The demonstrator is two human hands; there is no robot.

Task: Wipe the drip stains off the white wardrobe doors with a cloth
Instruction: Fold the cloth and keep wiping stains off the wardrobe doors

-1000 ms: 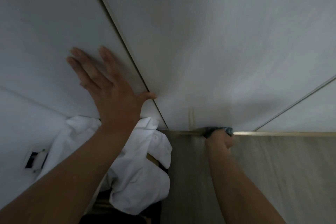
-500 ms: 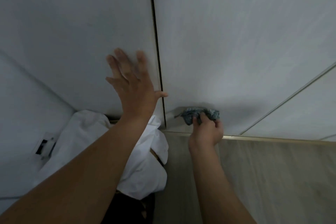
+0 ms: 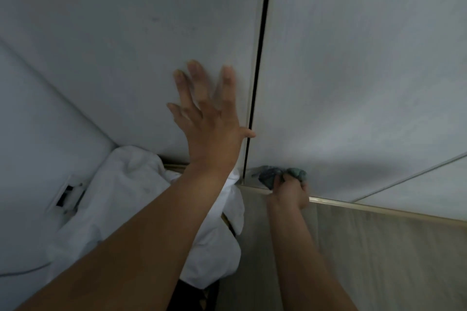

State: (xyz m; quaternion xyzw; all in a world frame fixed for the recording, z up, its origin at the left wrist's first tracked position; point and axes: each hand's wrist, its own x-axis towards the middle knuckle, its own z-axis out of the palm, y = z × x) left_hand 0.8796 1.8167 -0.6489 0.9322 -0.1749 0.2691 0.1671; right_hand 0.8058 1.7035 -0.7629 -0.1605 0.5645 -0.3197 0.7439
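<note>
Two white wardrobe doors fill the view, the left door [image 3: 131, 45] and the right door [image 3: 353, 70], split by a dark vertical gap [image 3: 257, 78]. My left hand [image 3: 209, 121] lies flat with spread fingers on the left door beside the gap, its thumb at the door's edge. My right hand [image 3: 290, 192] grips a crumpled blue-green cloth [image 3: 275, 175] and presses it against the bottom corner of the right door, just above the brass bottom rail [image 3: 379, 207]. No drip stain shows around the cloth.
A heap of white fabric [image 3: 131, 204] lies on the floor under my left arm. A white wall [image 3: 30, 146] with a socket [image 3: 67, 192] stands on the left. Pale wood floor [image 3: 391, 260] runs along the right door's base.
My right hand has brought the cloth up from the bottom rail onto the right door's lower corner. The left hand stayed flat on the left door while the view swung left.
</note>
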